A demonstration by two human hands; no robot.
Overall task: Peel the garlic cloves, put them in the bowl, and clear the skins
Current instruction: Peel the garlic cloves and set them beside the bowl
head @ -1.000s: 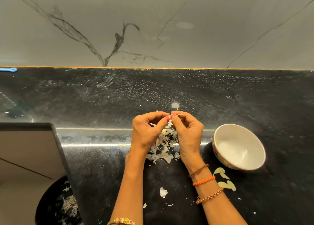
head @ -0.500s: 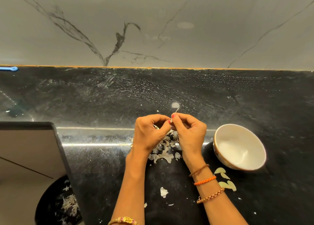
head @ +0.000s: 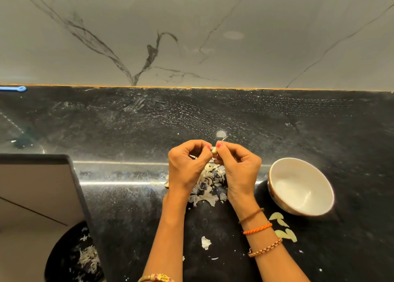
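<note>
While both hands meet above the black counter (head: 277,122), the left hand (head: 187,166) and right hand (head: 238,166) pinch a small garlic clove (head: 213,149) between their curled fingertips. Just below them lies a heap of skins (head: 210,185). To the right stands the white bowl (head: 300,185), with peeled cloves (head: 281,228) lying on the counter near it. A dark bin (head: 70,258) holding skins sits near left.

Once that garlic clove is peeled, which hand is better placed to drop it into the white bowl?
Probably the right hand. The white bowl sits on the counter just to its right, near that wrist, while the left hand would have to cross over. Both hands pinch the garlic clove now.
</note>
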